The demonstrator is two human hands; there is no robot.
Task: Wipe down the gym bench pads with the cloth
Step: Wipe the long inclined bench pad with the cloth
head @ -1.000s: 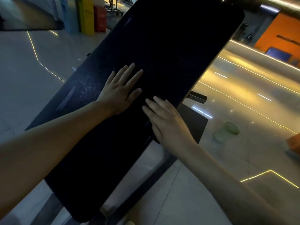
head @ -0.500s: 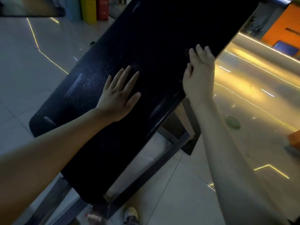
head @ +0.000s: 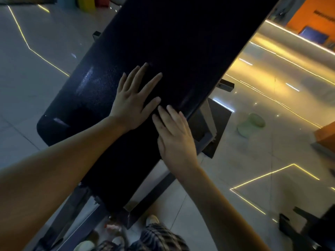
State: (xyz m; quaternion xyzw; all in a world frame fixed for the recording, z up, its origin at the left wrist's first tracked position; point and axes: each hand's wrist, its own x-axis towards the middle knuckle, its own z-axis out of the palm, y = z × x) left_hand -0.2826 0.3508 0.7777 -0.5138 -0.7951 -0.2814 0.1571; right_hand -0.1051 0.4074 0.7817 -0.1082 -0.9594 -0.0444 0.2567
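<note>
A long black bench pad (head: 181,42) runs diagonally from lower left to upper right. My left hand (head: 134,100) lies flat on the pad with its fingers spread and straight. My right hand (head: 174,134) rests flat on the pad just below and right of the left, near the pad's right edge, fingers straight and pointing up-left. A dark cloth may lie under my hands, but I cannot make one out against the black pad.
The bench's dark metal frame (head: 154,192) stands on a glossy tiled floor with glowing yellow lines (head: 272,174). A pale green stool (head: 253,124) sits on the floor at right. Another dark frame (head: 304,227) is at lower right. My shoes and checked trousers (head: 159,236) are at the bottom.
My right hand has come down from the pad's right edge higher up and now lies flat beside my left hand. The left hand has stayed in place on the pad.
</note>
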